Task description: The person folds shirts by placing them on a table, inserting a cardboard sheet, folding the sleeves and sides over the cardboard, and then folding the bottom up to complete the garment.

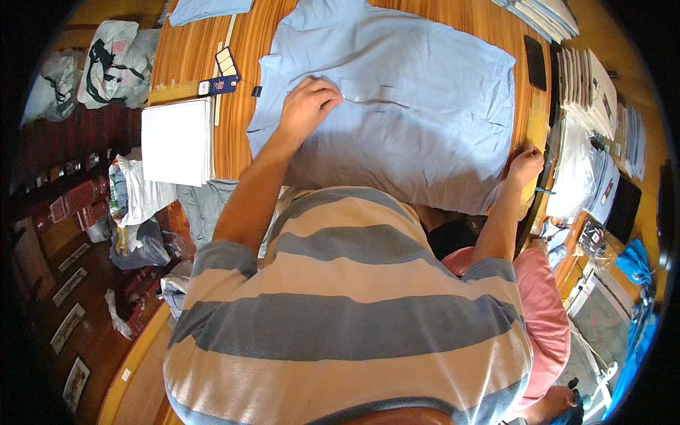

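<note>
A light blue shirt [397,106] is lying spread flat across the wooden worktop [191,49], the left hand [308,106] pinching its button placket with fingers closed. The right hand [524,164] is gripping the shirt's right edge. A white paper stack [177,140] is sitting to the left.

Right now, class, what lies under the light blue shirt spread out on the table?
The light blue shirt lies flat on the wooden table, whose surface shows around its edges. The left hand presses on the shirt near a button. Anything beneath the cloth itself is covered.
</note>
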Motion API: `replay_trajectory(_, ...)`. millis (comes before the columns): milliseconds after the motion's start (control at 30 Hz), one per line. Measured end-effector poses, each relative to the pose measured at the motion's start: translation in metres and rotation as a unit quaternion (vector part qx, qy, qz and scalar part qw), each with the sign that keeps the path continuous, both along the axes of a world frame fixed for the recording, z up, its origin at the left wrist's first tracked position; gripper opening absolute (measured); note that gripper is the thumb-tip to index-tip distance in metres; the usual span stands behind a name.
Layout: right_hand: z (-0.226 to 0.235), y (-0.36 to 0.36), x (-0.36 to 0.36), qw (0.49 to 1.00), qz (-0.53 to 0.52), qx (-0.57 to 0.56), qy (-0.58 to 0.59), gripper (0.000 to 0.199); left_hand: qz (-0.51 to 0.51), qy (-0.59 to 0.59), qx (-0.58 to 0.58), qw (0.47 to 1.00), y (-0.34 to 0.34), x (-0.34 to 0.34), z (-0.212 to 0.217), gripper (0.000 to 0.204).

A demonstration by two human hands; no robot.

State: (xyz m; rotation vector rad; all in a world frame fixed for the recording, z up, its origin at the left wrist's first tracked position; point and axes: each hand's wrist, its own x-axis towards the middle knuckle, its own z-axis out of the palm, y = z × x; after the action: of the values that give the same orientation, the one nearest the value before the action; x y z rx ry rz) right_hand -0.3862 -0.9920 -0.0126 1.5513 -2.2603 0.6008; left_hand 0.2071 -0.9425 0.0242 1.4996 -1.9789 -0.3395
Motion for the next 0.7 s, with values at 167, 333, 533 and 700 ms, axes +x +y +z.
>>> replay_trajectory(167,0.011,0.018,0.044,0.990,0.029,-0.006,-0.135,0.038,0.028,0.105,0.056,0.993,0.000,0.004,0.005,0.010)
replay_trajectory(333,0.007,0.074,0.017,0.986,0.161,0.021,-0.031,0.045,0.038,0.216,0.159,0.963,-0.012,0.005,0.012,0.012)
replay_trajectory(533,0.010,0.065,0.017,0.989,0.139,0.057,0.015,0.042,0.018,0.286,0.276,0.917,-0.020,0.015,0.021,0.007)
replay_trajectory(700,0.004,0.042,0.007,0.988,0.130,0.070,-0.037,0.032,-0.004,0.214,0.285,0.934,-0.031,0.019,0.021,0.011)
